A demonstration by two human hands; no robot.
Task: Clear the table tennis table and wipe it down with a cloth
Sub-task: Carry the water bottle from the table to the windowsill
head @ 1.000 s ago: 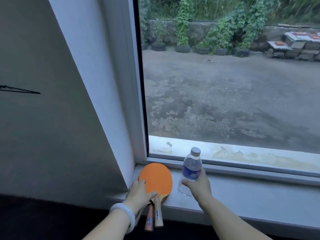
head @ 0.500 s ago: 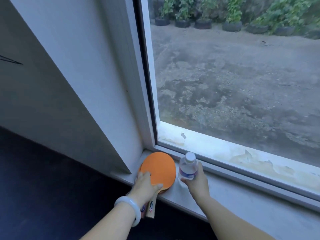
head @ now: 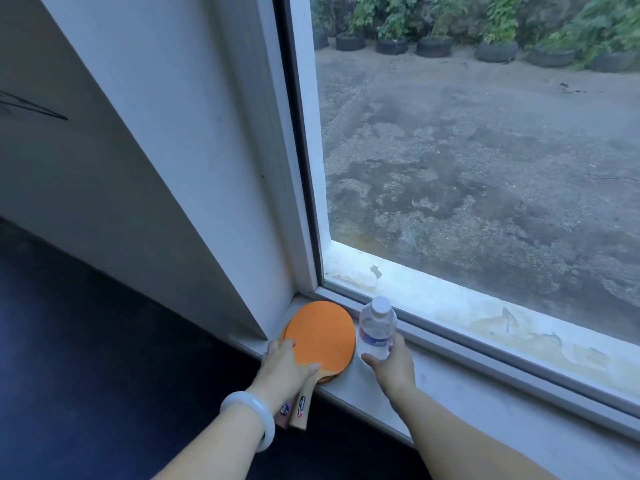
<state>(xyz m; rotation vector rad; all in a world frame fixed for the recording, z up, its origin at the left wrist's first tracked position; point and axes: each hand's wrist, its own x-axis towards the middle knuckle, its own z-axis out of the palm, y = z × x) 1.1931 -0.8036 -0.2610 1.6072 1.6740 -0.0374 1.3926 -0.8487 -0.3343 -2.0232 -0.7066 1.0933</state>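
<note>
On the window sill (head: 450,386), in the corner where it meets the white wall, I am setting down what came off the table. My left hand (head: 282,370) grips the two stacked paddles (head: 320,336) near their necks, fingers closed over the orange face, blades lying flat on the sill and handles sticking out past its front edge. My right hand (head: 394,367) is wrapped around the lower part of the water bottle (head: 376,329), which stands upright just beside the paddles, close against the window frame.

To do this well, I should slide the paddles further in, so more of their weight sits on the sill; with the handles overhanging they could tip off once I let go. The bottle looks light and nearly empty, so I judge it wants its base seated flat before I open my fingers, and released without a nudge. The table itself and the cloth are out of view; wiping is not yet begun, I think.
</note>
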